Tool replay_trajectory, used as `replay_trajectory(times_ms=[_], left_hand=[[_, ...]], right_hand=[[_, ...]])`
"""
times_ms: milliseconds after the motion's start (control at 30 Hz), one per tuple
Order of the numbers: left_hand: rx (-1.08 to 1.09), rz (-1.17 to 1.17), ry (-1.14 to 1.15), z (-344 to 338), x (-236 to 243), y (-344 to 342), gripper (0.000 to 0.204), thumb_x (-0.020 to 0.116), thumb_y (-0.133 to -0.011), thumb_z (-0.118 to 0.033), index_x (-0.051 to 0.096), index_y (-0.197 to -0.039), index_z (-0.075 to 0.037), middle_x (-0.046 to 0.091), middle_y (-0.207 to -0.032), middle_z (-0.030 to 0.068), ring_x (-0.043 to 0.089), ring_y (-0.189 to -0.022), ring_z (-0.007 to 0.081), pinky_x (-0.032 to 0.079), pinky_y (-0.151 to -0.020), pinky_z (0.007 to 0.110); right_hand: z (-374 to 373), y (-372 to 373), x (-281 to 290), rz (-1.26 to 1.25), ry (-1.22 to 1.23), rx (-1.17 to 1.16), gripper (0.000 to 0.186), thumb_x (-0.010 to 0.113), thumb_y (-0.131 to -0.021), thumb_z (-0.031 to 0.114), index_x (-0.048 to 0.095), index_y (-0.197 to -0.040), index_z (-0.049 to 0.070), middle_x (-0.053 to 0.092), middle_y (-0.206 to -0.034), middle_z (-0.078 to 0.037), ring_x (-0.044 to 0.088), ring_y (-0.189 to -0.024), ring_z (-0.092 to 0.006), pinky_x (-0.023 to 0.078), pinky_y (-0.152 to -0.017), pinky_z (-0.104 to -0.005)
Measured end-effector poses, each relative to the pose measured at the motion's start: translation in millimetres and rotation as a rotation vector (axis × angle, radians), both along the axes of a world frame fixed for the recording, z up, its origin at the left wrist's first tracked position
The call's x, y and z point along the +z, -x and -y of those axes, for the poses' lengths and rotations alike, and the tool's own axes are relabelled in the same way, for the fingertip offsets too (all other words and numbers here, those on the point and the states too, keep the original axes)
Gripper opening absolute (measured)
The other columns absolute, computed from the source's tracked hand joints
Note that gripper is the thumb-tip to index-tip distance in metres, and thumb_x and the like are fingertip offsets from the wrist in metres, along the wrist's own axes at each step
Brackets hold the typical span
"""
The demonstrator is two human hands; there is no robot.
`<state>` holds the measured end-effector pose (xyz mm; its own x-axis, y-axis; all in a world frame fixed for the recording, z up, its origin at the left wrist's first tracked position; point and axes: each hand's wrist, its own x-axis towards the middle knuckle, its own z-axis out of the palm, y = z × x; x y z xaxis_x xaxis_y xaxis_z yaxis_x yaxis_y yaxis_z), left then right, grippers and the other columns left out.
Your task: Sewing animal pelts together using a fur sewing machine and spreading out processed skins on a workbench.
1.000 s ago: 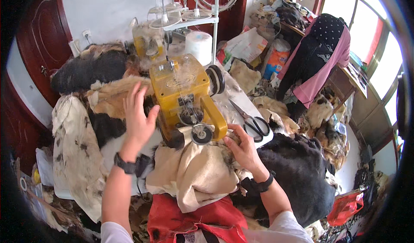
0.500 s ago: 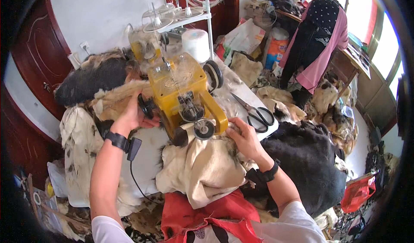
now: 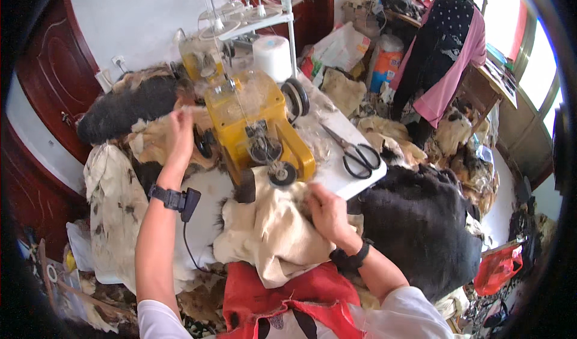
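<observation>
Here's the right hand (image 3: 329, 214), curled closed on the right edge of the pale hide (image 3: 279, 234), seemingly pinching a fold between thumb and fingers, though blur hides the tips. That grip looks meant to keep the loose side gathered and under control. Over to the left hand (image 3: 180, 136): it's raised, off the pale hide, just beside the black knob (image 3: 204, 140); the fingers are smeared by blur, so I can't tell how far they're spread or whether they touch anything.

The pale hide sits between the two hands, nearer the right one, slumping in folds toward the body. Its top edge meets the black disc (image 3: 282, 174) on the yellow machine (image 3: 249, 107), which apparently carries some of its weight. Red cloth (image 3: 288, 285) lies below the hands, probably guarding the lap.

Farther out, scissors (image 3: 344, 145) lie on the tabletop (image 3: 360, 184) beyond the right hand, handles turned its way, handy for a grab. A dark fur (image 3: 421, 231) spreads out to that hand's right. Tan fur (image 3: 150, 137) lies left of the left hand, and past the machine stands a white thread cone (image 3: 271, 58), presumably there to feed it.
</observation>
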<state>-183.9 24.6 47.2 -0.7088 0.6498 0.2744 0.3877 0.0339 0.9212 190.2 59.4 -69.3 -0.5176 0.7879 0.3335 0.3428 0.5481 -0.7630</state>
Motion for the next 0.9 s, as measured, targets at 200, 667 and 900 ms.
replay_trajectory(times_ms=[200,667,900], left_hand=[[0.007,-0.267,-0.257,77,14,-83,0.025,0.051,-0.107,-0.026,0.061,-0.11,-0.003,0.063,-0.11,0.0028,0.056,-0.102,0.0116,0.043,-0.101,0.029],[-0.432,-0.219,0.708,256,-142,-216,0.073,0.084,-0.076,-0.032,0.051,-0.134,-0.002,0.066,-0.107,0.0209,0.066,-0.096,0.0343,0.053,-0.085,0.043],[-0.461,-0.352,0.963,246,-169,-201,0.075,0.064,-0.085,-0.056,0.053,-0.132,0.001,0.067,-0.113,0.0255,0.065,-0.104,0.042,0.053,-0.086,0.049]], right_hand=[[80,-61,-12,0.206,-0.224,0.554,0.051,0.066,-0.085,0.011,0.062,-0.135,0.013,0.063,-0.078,-0.006,0.065,-0.069,-0.0265,0.055,-0.07,-0.0391],[65,-89,-19,0.624,0.037,0.424,0.092,0.082,-0.075,0.049,0.04,-0.144,0.005,0.066,-0.113,-0.026,0.068,-0.094,-0.0432,0.055,-0.08,-0.0468],[85,-69,56,0.735,-0.37,0.442,0.026,0.073,-0.083,0.027,0.06,-0.093,0.006,0.069,-0.094,-0.015,0.07,-0.078,-0.0356,0.055,-0.067,-0.0464]])
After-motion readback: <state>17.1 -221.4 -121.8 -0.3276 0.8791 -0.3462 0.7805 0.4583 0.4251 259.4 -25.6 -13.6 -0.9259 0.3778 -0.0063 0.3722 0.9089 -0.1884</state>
